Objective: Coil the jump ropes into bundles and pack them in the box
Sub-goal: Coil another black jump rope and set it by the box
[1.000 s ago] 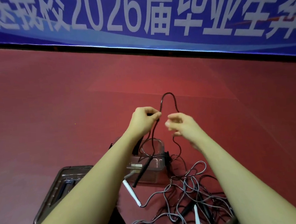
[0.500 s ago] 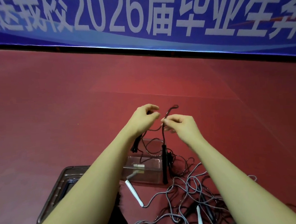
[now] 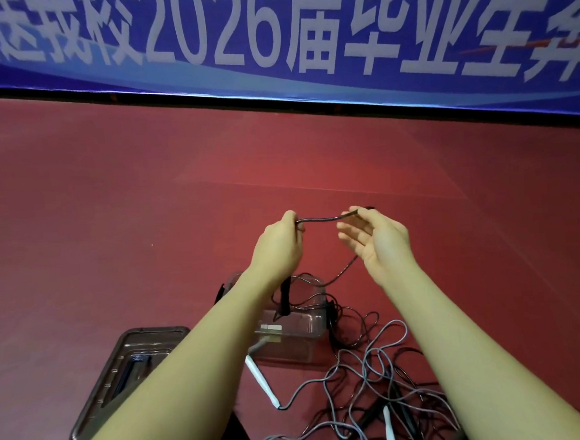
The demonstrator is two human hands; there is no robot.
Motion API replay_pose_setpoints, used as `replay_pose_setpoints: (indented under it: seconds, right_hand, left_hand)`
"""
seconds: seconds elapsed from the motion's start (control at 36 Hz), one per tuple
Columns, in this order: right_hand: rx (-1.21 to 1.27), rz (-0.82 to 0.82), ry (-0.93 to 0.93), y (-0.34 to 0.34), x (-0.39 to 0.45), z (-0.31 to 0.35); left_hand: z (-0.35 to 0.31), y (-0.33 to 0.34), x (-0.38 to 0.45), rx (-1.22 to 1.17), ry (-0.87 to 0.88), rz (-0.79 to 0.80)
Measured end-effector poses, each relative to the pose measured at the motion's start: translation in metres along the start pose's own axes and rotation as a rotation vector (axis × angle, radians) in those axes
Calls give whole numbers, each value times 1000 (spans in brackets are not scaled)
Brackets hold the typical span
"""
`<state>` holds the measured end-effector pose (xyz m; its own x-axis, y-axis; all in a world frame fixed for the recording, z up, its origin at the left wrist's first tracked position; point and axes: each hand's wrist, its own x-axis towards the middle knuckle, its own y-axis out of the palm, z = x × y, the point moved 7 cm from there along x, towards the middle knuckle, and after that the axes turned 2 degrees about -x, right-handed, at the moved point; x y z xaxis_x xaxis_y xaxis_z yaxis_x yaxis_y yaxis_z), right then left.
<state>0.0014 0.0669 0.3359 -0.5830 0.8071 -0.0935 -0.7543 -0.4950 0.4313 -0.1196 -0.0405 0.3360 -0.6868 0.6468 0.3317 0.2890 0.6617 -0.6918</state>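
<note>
A black jump rope (image 3: 316, 219) stretches in a short span between my two raised hands. My left hand (image 3: 278, 246) grips it with curled fingers, and a black handle (image 3: 284, 297) hangs below that hand. My right hand (image 3: 375, 238) pinches the rope's other part between thumb and forefinger, palm turned toward me, and the rope trails down from it toward the floor. Below stands a clear plastic box (image 3: 291, 326) with rope loops over it. A tangle of grey and black ropes (image 3: 369, 386) with white handles (image 3: 261, 381) lies on the red floor at the lower right.
The box's dark clear lid (image 3: 120, 372) lies on the floor to the lower left. A blue banner with white characters (image 3: 303, 36) runs along the far edge of the red floor (image 3: 110, 215).
The hands have drawn apart sideways, pulling the black rope into a short flat span. The tall loop seen above them a second ago is gone. The hanging handle has swung left, under my left wrist.
</note>
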Motion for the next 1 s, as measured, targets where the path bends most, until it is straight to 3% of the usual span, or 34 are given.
replay_pose_setpoints:
  seconds: [0.11,0.22,0.28,0.33,0.47,0.58,0.83,1.0]
  right_hand:
    - [-430,-72,-42,-11,4,-3]
    - [-928,-193,-303,-12,2,8]
    - [-970,-130,-391,-3,0,11]
    - [-1037,36,-412,8,3,4]
    - [-908,415,-130,18,2,-26]
    - [-936,549,-79,22,-4,-34]
    - [-620,620,72,29,-13,-36]
    - [-564,478,-112,28,-7,-11]
  left_hand:
    - [-7,-3,-2,-69,51,-23]
    - [-13,0,-3,-38,87,21]
    - [-19,3,-5,-23,137,48]
    - [-23,5,-6,-27,167,82]
    - [-27,10,-7,-42,191,175]
    - [-27,6,-5,-85,199,188]
    - [-29,-8,-5,-126,237,161]
    - [-16,-12,-3,-198,141,64]
